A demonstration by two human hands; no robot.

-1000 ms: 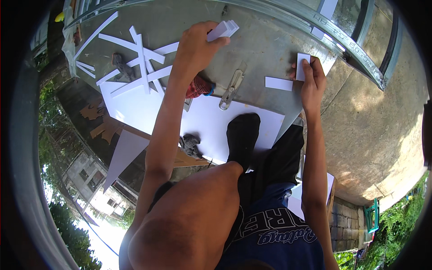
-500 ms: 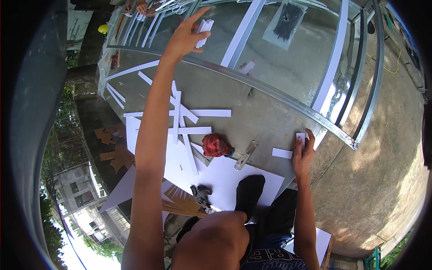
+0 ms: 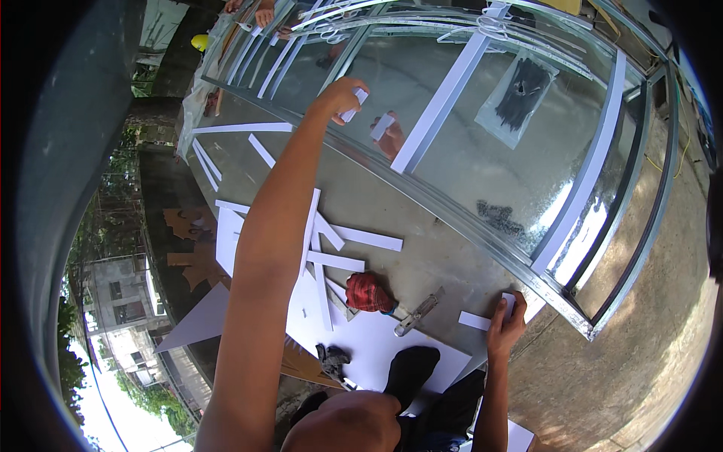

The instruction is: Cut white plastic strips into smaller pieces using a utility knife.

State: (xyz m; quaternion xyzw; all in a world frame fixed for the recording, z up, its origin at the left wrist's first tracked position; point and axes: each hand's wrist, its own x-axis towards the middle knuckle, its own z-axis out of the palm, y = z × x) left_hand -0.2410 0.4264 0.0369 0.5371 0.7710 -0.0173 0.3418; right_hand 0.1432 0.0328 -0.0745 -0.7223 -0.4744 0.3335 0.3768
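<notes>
My left hand (image 3: 340, 98), arm stretched far out, is closed around a small stack of short white strips (image 3: 352, 107) above the near metal rail (image 3: 452, 205) of a glass panel. A reflection of this hand and stack shows in the glass (image 3: 444, 83). My right hand (image 3: 507, 328) grips a short white strip (image 3: 510, 303) at the right end of the grey work surface. Beside its fingers lies another short white strip (image 3: 474, 321). The undersides of both held pieces are hidden.
Long white strips (image 3: 367, 238) lie crossed over a white sheet (image 3: 444, 354). A red cloth bundle (image 3: 367, 292), a utility knife (image 3: 419, 310) and a dark glove (image 3: 331, 360) are nearby. Black ties in a clear bag (image 3: 520, 98) rest on the glass. Another person's hand (image 3: 263, 13) shows at the far left.
My left hand has come nearer the metal rail, and its outstretched fingers have curled around the strips. My right hand keeps its hold beside the short strip. The whole view has shifted.
</notes>
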